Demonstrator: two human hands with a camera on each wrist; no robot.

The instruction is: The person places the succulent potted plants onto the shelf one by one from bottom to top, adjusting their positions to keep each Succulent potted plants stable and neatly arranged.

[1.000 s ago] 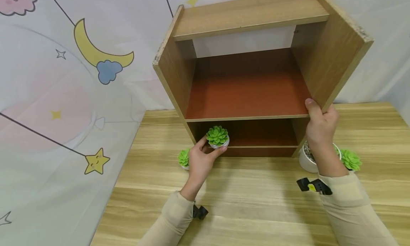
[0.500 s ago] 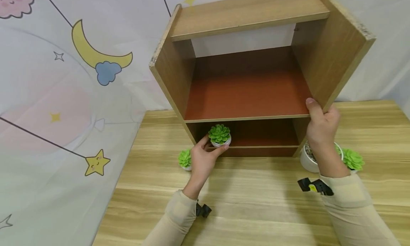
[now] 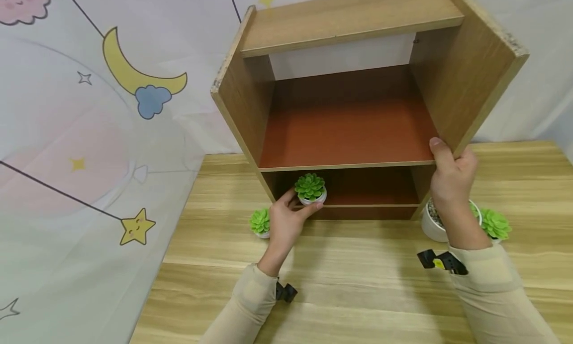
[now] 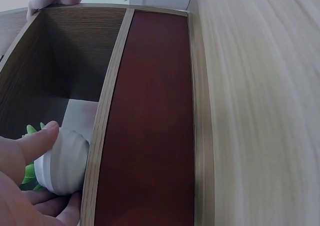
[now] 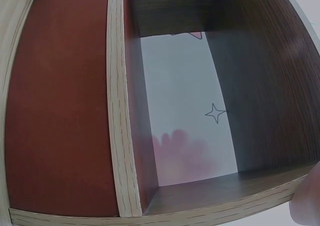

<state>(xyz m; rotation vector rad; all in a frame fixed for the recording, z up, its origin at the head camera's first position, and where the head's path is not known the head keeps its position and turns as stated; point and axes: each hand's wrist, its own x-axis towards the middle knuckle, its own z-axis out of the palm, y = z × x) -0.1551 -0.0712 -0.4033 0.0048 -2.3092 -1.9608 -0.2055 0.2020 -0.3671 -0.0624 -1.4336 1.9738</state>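
Note:
Between the thumb and fingers of my left hand (image 3: 286,222) is a small potted succulent (image 3: 310,187), green leaves in a white pot. It is at the left front of the lower compartment of a wooden shelf (image 3: 344,163). In the left wrist view the white pot (image 4: 67,161) lies close by the lower board's front edge, thumb on its side. My right hand (image 3: 452,177) grips the shelf's right side panel, thumb at the front by the middle board and the fingers mostly hidden behind the panel.
Another small succulent (image 3: 260,221) stands left of the shelf on the wooden table (image 3: 358,284). Beside my right forearm are a white pot with pebbles (image 3: 433,228) and a green succulent (image 3: 496,224). A printed cloth (image 3: 179,45) hangs behind.
My left hand has shifted slightly right with the succulent, along the front of the lower compartment. My right hand keeps its grip on the side panel.

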